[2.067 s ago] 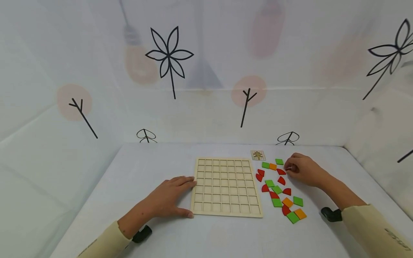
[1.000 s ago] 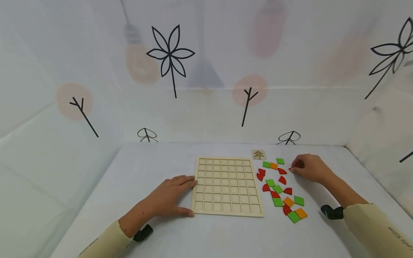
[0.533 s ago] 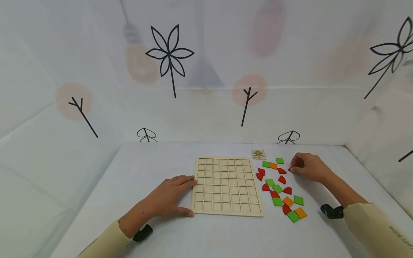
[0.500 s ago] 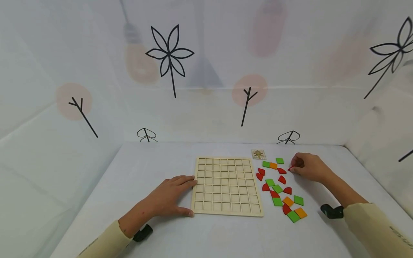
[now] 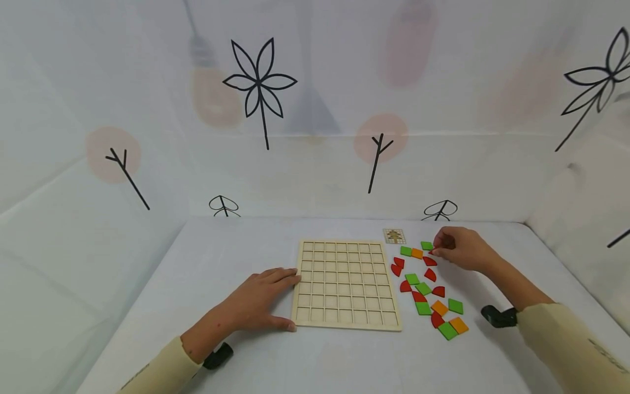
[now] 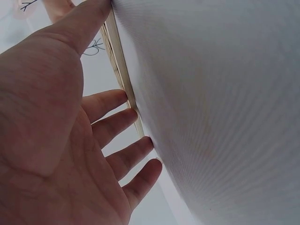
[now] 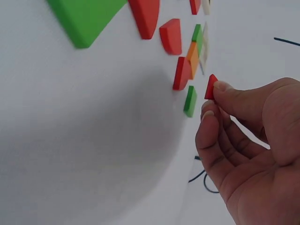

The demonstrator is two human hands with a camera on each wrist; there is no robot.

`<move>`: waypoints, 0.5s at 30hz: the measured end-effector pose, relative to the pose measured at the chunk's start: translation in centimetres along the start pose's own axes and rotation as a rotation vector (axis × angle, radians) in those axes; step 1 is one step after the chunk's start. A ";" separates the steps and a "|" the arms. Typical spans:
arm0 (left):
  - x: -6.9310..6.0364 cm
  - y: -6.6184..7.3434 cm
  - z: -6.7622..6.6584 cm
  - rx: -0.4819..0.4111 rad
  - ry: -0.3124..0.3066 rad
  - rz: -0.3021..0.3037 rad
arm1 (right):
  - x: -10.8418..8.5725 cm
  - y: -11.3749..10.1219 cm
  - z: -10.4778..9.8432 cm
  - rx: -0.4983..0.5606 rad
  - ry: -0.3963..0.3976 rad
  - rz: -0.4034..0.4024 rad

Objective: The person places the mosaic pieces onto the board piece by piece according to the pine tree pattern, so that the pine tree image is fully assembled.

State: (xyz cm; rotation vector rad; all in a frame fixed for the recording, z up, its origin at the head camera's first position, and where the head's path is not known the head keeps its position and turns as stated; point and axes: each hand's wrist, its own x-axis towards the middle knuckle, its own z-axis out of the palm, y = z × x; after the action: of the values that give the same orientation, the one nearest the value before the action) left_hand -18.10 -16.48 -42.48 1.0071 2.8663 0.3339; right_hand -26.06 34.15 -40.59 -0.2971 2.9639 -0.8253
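Note:
My right hand (image 5: 465, 249) pinches a red quarter-circle tile (image 7: 211, 87) between thumb and fingertips, held above the far end of the loose tiles; my fingers cover part of it. My left hand (image 5: 261, 301) lies with straight, spread fingers along the left edge of the wooden grid board (image 5: 346, 329). In the left wrist view, fingertips and thumb touch that board's side (image 6: 121, 63). No tiles sit in the board's square cells. Close to the right hand lie a green square tile (image 5: 426, 245), an orange square tile (image 5: 417, 253) and a red quarter-circle (image 5: 430, 261).
Several more red, green and orange tiles (image 5: 423, 288) are scattered right of the board. A small card with a tree pattern on a grid (image 5: 394, 236) lies behind them. White cloth covers the table (image 5: 236, 241), and a printed curtain (image 5: 315, 180) stands at the back.
My right hand first drew slightly right with the red quarter-circle, then moved left and away over the far tiles, still pinching it. The left hand and board have stayed put.

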 end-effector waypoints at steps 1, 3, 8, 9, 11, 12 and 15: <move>0.0 0.0 0.0 0.000 0.000 0.000 | 0.1 -0.3 0.0 0.008 -0.004 -0.001; 0.0 0.0 0.0 -0.001 0.000 0.001 | 0.3 -0.8 0.1 0.015 -0.007 -0.007; 0.0 0.0 -0.1 0.000 0.000 0.004 | 0.7 -2.2 0.2 0.035 -0.013 -0.040; 0.0 0.0 -0.1 0.000 0.000 0.005 | 0.8 -2.5 0.3 0.040 -0.015 -0.043; 0.0 0.0 -0.1 -0.001 -0.001 0.006 | 1.0 -2.9 0.4 0.046 -0.022 -0.050; 0.0 0.0 0.0 -0.002 -0.001 0.005 | 1.1 -3.1 0.5 0.046 -0.024 -0.055; 0.0 0.0 0.0 -0.002 -0.004 -0.001 | 1.5 -3.6 0.7 0.039 -0.021 -0.065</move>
State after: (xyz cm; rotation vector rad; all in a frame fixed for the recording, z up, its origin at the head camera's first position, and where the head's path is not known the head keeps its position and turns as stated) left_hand -18.08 -16.49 -42.44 1.0045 2.8622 0.3341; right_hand -26.83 30.47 -39.27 -0.3989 2.9291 -0.8796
